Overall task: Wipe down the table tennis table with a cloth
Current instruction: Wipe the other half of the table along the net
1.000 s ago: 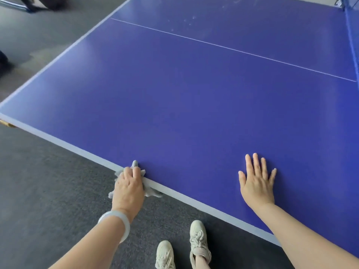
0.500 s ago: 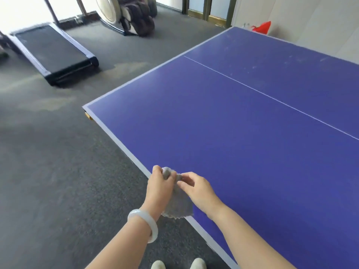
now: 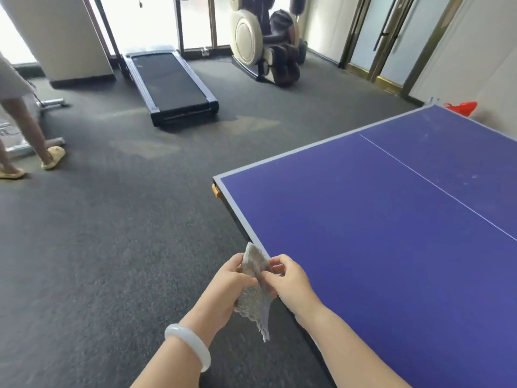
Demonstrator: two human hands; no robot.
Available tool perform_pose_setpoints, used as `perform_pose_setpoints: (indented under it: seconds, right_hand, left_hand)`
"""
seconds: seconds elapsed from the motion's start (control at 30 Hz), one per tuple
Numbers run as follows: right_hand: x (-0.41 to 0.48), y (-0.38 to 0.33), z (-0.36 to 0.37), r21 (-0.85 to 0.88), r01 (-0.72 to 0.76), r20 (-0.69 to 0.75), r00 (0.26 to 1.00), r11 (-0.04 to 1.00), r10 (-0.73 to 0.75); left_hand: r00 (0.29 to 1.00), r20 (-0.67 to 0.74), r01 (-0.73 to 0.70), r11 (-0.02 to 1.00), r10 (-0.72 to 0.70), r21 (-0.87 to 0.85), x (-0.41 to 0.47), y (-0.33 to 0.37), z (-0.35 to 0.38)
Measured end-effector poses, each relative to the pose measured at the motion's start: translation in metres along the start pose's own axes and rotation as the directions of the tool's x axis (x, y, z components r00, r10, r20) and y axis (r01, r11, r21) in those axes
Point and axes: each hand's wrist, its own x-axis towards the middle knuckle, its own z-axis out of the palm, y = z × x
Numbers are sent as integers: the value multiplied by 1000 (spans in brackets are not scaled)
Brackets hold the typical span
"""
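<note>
The blue table tennis table (image 3: 377,233) fills the right half of the view, with a white centre line and pale edge band. A grey cloth (image 3: 256,292) hangs in the air just off the table's near-left edge, held between both hands. My left hand (image 3: 226,287), with a white bangle on the wrist, grips the cloth from the left. From the right, my right hand (image 3: 288,278) pinches its upper part with thumb and fingers. Faint dusty marks show on the far part of the table.
Dark grey carpet (image 3: 112,247) covers the floor to the left. A treadmill (image 3: 170,85) and a massage chair (image 3: 265,43) stand at the back. Another person's legs in yellow slippers (image 3: 36,152) are at the far left. A red object (image 3: 461,107) lies beyond the table's far corner.
My right hand left the table top and joined the left on the cloth. The cloth came off the table edge and now hangs between both hands. The view swung left and up.
</note>
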Motion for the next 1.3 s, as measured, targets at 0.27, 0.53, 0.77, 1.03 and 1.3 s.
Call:
perform_pose_setpoints:
  seconds: [0.27, 0.53, 0.77, 1.03, 1.3]
  right_hand:
    - [107, -113, 93, 143, -14, -69, 997, 990, 24]
    - [223, -177, 131, 518, 6, -49, 999, 855, 23]
    - [358, -215, 110, 801, -41, -7, 997, 598, 77]
    - [489, -264, 67, 925, -38, -45, 977, 377, 209]
    - [600, -273, 18, 907, 210, -350, 858, 365, 376]
  left_hand:
    - [917, -292, -143, 907, 272, 395, 87, 107, -153]
    - [877, -363, -67, 828, 315, 557, 204, 167, -215]
    - [971, -239, 120, 849, 7, 514, 334, 241, -219]
    - [971, -186, 181, 972, -152, 153, 484, 331, -186]
    - [978, 42, 195, 964, -206, 183, 647, 389, -132]
